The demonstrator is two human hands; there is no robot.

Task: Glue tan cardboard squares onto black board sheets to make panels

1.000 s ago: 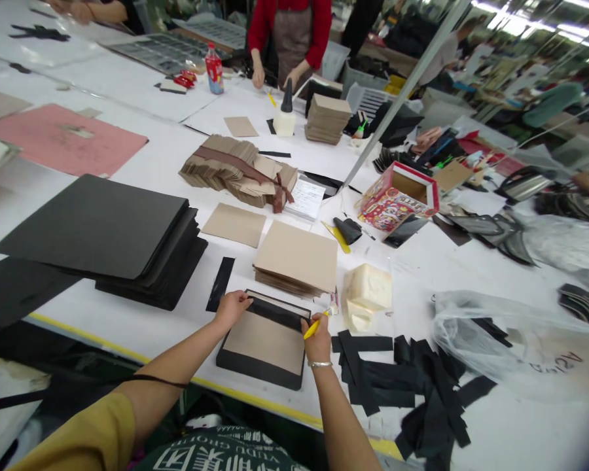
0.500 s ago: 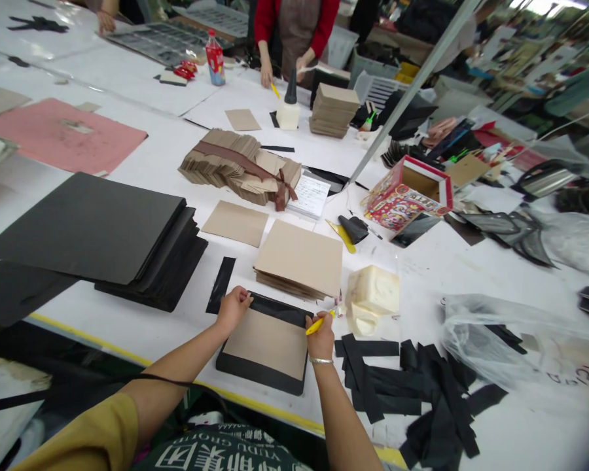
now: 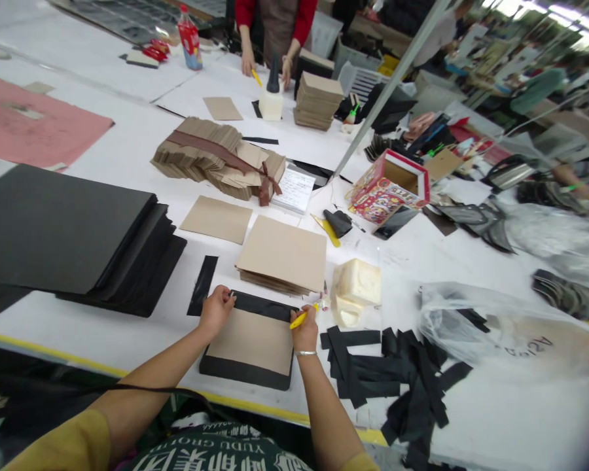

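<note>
"Firstly, grip?"
"Left hand [image 3: 216, 312] pinches the black strip [image 3: 261, 306] at its left end. Right hand [image 3: 305, 331] grips a yellow brush [image 3: 298, 321], fingertips at the opposite end."
"Risk?"
"Uneven pull between the ends could set the strip askew; a tipped brush might mark the tan panel [image 3: 252, 340]."
"Position, axis?"
"Along the panel's far edge, on the worktop [image 3: 500, 418]; long axis left to right, right end slightly nearer."
</note>
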